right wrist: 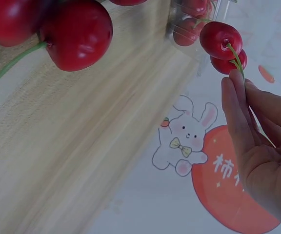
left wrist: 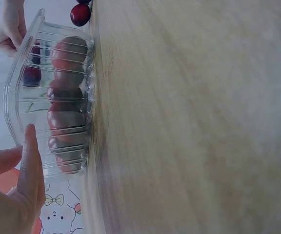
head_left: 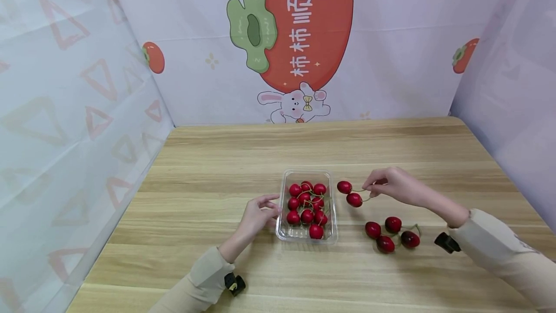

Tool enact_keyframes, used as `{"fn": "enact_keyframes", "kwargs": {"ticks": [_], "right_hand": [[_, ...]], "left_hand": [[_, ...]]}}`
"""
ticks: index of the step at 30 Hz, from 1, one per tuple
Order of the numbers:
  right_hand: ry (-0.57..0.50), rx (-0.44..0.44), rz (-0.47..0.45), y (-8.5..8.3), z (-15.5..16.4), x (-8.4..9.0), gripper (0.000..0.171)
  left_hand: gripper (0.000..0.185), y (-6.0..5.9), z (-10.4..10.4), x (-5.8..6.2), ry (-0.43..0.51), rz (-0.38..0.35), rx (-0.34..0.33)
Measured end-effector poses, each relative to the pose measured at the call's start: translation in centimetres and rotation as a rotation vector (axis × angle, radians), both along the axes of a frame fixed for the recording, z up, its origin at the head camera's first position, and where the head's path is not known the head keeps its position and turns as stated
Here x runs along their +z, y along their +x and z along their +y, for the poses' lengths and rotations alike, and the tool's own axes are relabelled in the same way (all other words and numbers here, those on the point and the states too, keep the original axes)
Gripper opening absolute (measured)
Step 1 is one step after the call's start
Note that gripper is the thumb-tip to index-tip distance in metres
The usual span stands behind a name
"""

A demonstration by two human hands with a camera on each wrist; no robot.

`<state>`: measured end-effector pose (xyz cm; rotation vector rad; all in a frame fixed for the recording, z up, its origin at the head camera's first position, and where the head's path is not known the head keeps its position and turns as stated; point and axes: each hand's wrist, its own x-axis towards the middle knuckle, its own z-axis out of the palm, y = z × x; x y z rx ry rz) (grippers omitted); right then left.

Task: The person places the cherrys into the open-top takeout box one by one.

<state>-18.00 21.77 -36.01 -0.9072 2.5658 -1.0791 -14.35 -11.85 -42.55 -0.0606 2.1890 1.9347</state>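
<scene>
By their stems, my right hand pinches a pair of red cherries, held up to the right of a clear plastic container. The right wrist view shows the green stem between thumb and fingertips, with two cherries at its end. Several red cherries with stems lie inside the container. At its left side is my left hand, fingers fairly straight. In the left wrist view the left fingers touch the container's wall near the rim.
Several dark red cherries with stems lie on the wooden table, to the right of the container and below my right hand. A printed cloth hangs behind the table, and another cloth stands along the left side.
</scene>
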Motion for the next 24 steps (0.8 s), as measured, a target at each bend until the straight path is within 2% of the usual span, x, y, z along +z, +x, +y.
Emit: {"fn": "enact_keyframes", "kwargs": {"ticks": [14,24], "right_hand": [[-0.042,0.049,-0.048,-0.4,-2.7,0.5,0.014],[-0.085,0.115,-0.058,-0.8,-4.7,0.7,0.015]], "left_hand": [[0.04,0.0,-0.1,0.1,0.011,-0.001,-0.003],[0.04,0.0,-0.1,0.2,0.023,-0.003,0.001]]}}
